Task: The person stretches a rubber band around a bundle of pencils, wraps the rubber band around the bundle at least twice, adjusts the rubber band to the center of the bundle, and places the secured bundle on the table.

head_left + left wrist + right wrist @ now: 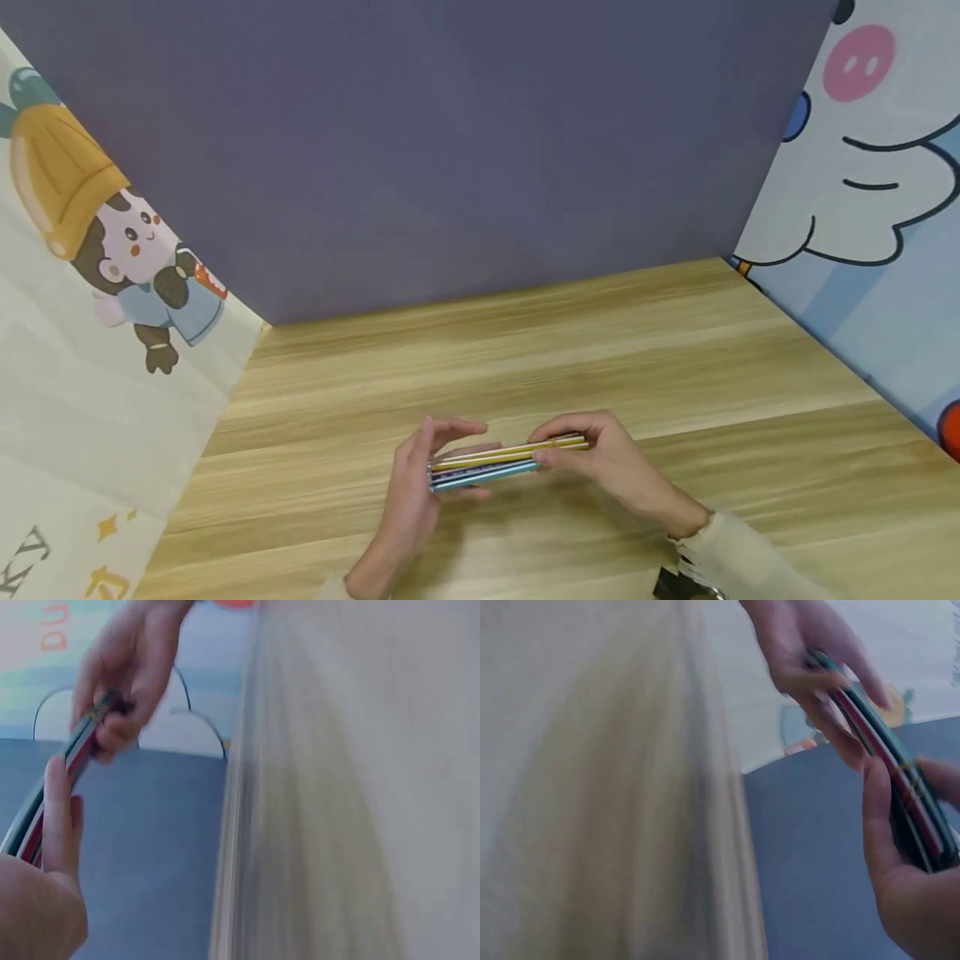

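A bundle of slim pencils (487,467), with yellow, white, purple and blue barrels showing, lies nearly level between my two hands above the table. Its left ends meet the palm of my left hand (412,471), whose fingers reach out fairly straight around the bundle. At the other end my right hand (600,458) pinches the bundle between thumb and fingers. A thin yellowish band (907,778) crosses the pencils near the right hand in the right wrist view. Green and red barrels (79,746) face the left wrist view, where the right hand (135,667) hides the far end.
The wood-grain table (570,358) extends around both hands. A plain grey-blue panel (450,150) stands at the back, with cartoon-printed walls at the left (150,400) and right (862,300). Near the right sleeve, a small black object (678,583) shows at the bottom edge.
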`<state>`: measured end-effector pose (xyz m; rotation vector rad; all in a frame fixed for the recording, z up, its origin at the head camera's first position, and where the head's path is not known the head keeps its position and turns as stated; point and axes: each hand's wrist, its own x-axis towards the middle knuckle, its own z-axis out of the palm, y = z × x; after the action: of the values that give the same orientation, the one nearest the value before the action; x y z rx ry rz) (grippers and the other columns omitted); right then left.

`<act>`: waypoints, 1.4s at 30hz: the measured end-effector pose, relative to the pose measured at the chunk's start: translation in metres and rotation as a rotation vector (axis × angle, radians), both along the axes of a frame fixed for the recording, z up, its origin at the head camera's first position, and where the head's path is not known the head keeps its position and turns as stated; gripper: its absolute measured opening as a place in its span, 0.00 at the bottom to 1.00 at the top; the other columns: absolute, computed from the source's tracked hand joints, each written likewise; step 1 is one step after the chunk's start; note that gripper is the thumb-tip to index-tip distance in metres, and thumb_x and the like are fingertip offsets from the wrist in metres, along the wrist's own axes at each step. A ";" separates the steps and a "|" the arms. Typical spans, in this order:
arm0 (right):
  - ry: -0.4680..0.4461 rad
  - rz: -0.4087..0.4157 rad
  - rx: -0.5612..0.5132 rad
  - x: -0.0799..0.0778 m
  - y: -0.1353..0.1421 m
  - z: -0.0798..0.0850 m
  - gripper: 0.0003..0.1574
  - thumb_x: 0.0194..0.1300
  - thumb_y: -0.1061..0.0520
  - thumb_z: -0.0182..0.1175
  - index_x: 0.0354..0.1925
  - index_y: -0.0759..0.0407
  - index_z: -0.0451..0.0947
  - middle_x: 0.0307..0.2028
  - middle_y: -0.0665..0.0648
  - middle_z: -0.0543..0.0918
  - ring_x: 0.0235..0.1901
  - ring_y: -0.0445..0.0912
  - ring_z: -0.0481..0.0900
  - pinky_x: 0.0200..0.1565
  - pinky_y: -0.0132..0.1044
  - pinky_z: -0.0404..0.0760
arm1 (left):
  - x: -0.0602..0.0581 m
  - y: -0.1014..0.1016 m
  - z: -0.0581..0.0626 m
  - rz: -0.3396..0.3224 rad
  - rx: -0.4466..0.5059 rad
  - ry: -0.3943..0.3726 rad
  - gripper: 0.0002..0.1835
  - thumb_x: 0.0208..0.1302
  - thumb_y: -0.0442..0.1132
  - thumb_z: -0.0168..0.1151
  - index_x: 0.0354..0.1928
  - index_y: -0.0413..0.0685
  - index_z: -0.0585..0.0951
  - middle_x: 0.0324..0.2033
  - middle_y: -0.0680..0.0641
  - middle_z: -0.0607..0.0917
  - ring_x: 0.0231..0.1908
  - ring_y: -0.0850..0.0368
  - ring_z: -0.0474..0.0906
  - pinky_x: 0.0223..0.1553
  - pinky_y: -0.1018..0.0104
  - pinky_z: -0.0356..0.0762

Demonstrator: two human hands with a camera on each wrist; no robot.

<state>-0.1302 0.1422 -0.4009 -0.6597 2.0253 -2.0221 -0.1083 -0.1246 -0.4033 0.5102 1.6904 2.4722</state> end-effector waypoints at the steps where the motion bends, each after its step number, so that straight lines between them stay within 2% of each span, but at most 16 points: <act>1: 0.004 0.011 0.017 0.000 -0.001 0.000 0.14 0.63 0.62 0.68 0.48 0.66 0.84 0.44 0.63 0.86 0.37 0.56 0.86 0.40 0.51 0.87 | 0.000 0.000 0.000 -0.015 0.007 -0.010 0.31 0.83 0.49 0.29 0.54 0.24 0.72 0.55 0.34 0.80 0.50 0.34 0.82 0.34 0.38 0.81; 5: 0.003 0.023 0.011 0.000 -0.001 0.000 0.19 0.63 0.62 0.68 0.52 0.67 0.81 0.46 0.67 0.85 0.37 0.61 0.86 0.41 0.53 0.86 | -0.001 -0.002 0.002 -0.029 0.053 -0.054 0.31 0.83 0.50 0.30 0.54 0.28 0.75 0.55 0.34 0.81 0.52 0.32 0.80 0.37 0.41 0.82; 8: 0.011 0.017 -0.027 -0.002 0.002 0.002 0.22 0.64 0.64 0.66 0.55 0.71 0.77 0.46 0.70 0.84 0.37 0.59 0.87 0.42 0.54 0.85 | -0.002 -0.007 0.003 -0.011 0.092 -0.085 0.31 0.82 0.51 0.32 0.53 0.31 0.78 0.53 0.35 0.83 0.52 0.33 0.81 0.38 0.45 0.84; 11: 0.025 0.008 -0.043 -0.004 0.006 0.004 0.20 0.64 0.66 0.66 0.53 0.73 0.77 0.43 0.70 0.84 0.37 0.54 0.87 0.43 0.54 0.85 | -0.003 -0.010 0.003 0.025 0.118 -0.110 0.30 0.82 0.52 0.33 0.52 0.34 0.79 0.52 0.36 0.84 0.51 0.34 0.81 0.38 0.47 0.85; 13: 0.035 -0.001 -0.045 -0.005 0.007 0.005 0.19 0.63 0.66 0.66 0.51 0.73 0.78 0.43 0.70 0.84 0.38 0.52 0.87 0.43 0.51 0.85 | -0.003 -0.010 0.002 0.029 0.103 -0.107 0.30 0.82 0.52 0.33 0.53 0.34 0.79 0.52 0.36 0.84 0.52 0.36 0.82 0.39 0.47 0.85; 19: 0.090 -0.055 -0.028 -0.005 0.008 0.006 0.18 0.61 0.66 0.68 0.50 0.71 0.81 0.42 0.66 0.86 0.35 0.52 0.87 0.39 0.43 0.87 | -0.001 -0.003 -0.004 -0.021 0.017 -0.067 0.31 0.83 0.48 0.29 0.57 0.27 0.75 0.54 0.34 0.82 0.54 0.40 0.81 0.44 0.48 0.84; 24: 0.109 -0.054 -0.026 -0.005 0.011 0.004 0.15 0.62 0.66 0.68 0.48 0.69 0.84 0.43 0.62 0.87 0.34 0.51 0.86 0.37 0.40 0.87 | 0.001 0.000 -0.005 -0.045 0.022 -0.032 0.31 0.83 0.48 0.29 0.57 0.27 0.75 0.53 0.34 0.83 0.54 0.40 0.81 0.44 0.46 0.83; 30: 0.090 0.030 0.012 -0.004 0.011 -0.006 0.14 0.63 0.65 0.67 0.48 0.68 0.84 0.46 0.63 0.87 0.39 0.48 0.86 0.38 0.44 0.87 | 0.002 0.003 -0.005 -0.101 0.008 -0.018 0.30 0.83 0.46 0.29 0.56 0.28 0.76 0.54 0.31 0.81 0.55 0.39 0.81 0.45 0.38 0.79; 33: 0.082 0.044 0.015 -0.005 0.010 -0.009 0.17 0.63 0.65 0.67 0.51 0.69 0.82 0.47 0.65 0.86 0.39 0.48 0.87 0.40 0.44 0.87 | 0.002 0.003 -0.002 -0.105 0.010 -0.017 0.30 0.83 0.47 0.30 0.56 0.27 0.76 0.54 0.30 0.81 0.55 0.37 0.80 0.45 0.39 0.80; 37: 0.162 0.023 0.003 -0.007 0.011 -0.007 0.22 0.61 0.66 0.68 0.55 0.69 0.79 0.48 0.66 0.84 0.40 0.48 0.85 0.41 0.41 0.87 | 0.000 -0.002 0.004 -0.083 0.054 -0.048 0.31 0.83 0.49 0.33 0.54 0.27 0.77 0.51 0.32 0.83 0.54 0.37 0.81 0.44 0.46 0.83; 42: 0.268 0.026 0.042 -0.005 0.015 -0.002 0.22 0.61 0.66 0.69 0.54 0.63 0.81 0.49 0.60 0.85 0.43 0.48 0.84 0.42 0.39 0.86 | -0.001 -0.006 0.004 -0.050 0.103 -0.151 0.29 0.82 0.52 0.35 0.53 0.35 0.80 0.50 0.37 0.85 0.54 0.40 0.81 0.45 0.50 0.84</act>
<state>-0.1351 0.1568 -0.4032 -0.9891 2.1818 -1.9603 -0.1091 -0.1301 -0.3993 0.3610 1.4837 2.5019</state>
